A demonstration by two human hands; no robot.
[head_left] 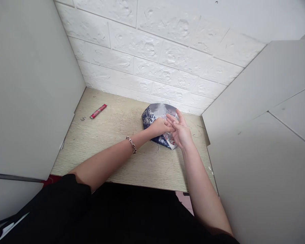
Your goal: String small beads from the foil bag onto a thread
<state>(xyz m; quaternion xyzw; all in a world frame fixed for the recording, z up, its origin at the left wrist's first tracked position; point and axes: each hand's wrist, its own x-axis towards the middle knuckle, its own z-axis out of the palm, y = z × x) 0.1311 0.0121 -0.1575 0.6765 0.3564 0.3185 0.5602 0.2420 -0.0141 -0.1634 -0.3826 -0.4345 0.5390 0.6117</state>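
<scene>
Both hands are over a blue-and-white patterned box (146,118) with an open top and a silvery inside. Clear plastic (159,109) and small multicoloured beads (169,138) show within it. My left hand (159,127), below a chain bracelet (131,145), has its fingers closed together at the right hand's fingers; whatever is in them is hidden. My right hand (181,132) is turned palm up at the box's right side, fingers stretched and apart, with nothing visible held in it. The two hands meet at the fingertips.
A red tube-like stick (98,111) lies on the pale wooden tabletop (112,128) at the left, near a small shiny bit (83,118). A white brick-patterned wall (147,51) rises behind. Grey panels (27,84) close in both sides.
</scene>
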